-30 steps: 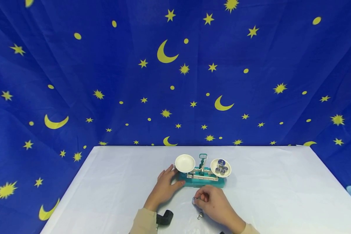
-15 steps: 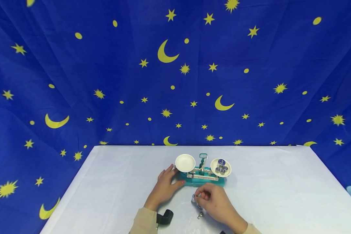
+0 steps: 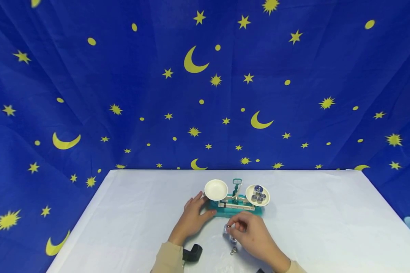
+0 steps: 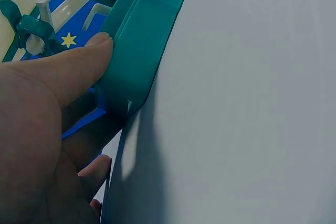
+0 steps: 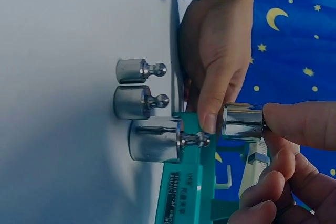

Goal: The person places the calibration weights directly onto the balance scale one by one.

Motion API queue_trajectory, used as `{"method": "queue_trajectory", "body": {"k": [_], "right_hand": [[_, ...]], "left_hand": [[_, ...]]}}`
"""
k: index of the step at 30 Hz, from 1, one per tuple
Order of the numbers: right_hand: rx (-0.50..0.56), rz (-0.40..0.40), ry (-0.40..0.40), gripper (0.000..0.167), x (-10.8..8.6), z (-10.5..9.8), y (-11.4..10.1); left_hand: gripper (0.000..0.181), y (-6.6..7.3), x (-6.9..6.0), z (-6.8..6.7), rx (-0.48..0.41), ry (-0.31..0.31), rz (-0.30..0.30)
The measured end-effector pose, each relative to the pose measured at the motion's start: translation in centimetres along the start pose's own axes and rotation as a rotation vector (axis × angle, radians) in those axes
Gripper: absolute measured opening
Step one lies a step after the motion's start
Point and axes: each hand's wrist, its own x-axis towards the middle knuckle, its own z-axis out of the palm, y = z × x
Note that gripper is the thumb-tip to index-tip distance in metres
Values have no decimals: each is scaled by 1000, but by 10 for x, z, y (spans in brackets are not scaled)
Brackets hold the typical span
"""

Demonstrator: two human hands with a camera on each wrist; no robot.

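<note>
A teal tray balance (image 3: 239, 213) with two white pans stands on the white table. My left hand (image 3: 193, 216) grips the left end of its base, the thumb (image 4: 86, 69) lying on top. My right hand (image 3: 251, 233) pinches a shiny metal weight (image 5: 241, 121) by its knob, lifted off the table just in front of the base. Below it three knobbed weights stand in a row: a large one (image 5: 156, 140), a medium one (image 5: 131, 102) and a small one (image 5: 130, 71). The right pan (image 3: 249, 201) bears several weights (image 3: 258, 190); the left pan (image 3: 216, 190) is bare.
A black curved object (image 3: 193, 254) sits by the left sleeve (image 3: 168, 258). Behind the table (image 3: 328, 220) hangs a blue cloth (image 3: 150, 94) with yellow moons and stars.
My right hand has shifted slightly away from me, toward the balance, with the weight in its fingers. Another weight below it has come into view. The left hand stays put.
</note>
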Motion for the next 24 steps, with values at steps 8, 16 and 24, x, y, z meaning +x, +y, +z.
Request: {"method": "queue_trajectory", "body": {"k": [8, 16, 24], "right_hand": [[15, -35, 41, 11, -1, -2, -4], [3, -54, 63, 8, 1, -4, -11], [-20, -62, 106, 10, 7, -6, -22]], "left_hand": [[64, 0, -1, 2, -1, -2, 5], [65, 0, -1, 1, -6, 4, -6], [64, 0, -1, 1, -1, 4, -7]]}}
